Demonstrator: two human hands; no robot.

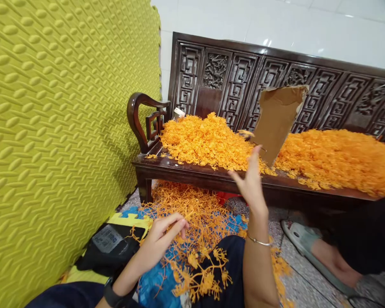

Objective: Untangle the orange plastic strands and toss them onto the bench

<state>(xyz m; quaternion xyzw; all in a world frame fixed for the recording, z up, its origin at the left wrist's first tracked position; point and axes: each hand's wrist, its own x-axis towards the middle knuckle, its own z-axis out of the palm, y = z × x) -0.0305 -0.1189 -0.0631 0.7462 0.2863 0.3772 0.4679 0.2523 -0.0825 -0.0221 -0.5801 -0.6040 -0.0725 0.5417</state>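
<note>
My left hand (162,237) is low in the middle, its fingers curled in a pinch on a thin orange plastic sprig (183,222) from the loose heap of orange plastic pieces (192,209) on the floor. More orange sprigs (202,273) lie across my dark-clad lap. My right hand (250,182) is raised in front of the dark carved wooden bench (186,169), fingers spread apart and slightly blurred, holding nothing. It hangs just before the bench's front edge, close to a big orange pile (205,139) on the seat.
A brown cardboard sheet (277,119) leans on the bench back between that pile and a second orange pile (336,158). A yellow embossed foam panel (57,119) stands at the left. A black bag (111,250) lies by it. Another person's sandalled foot (321,252) rests at the right.
</note>
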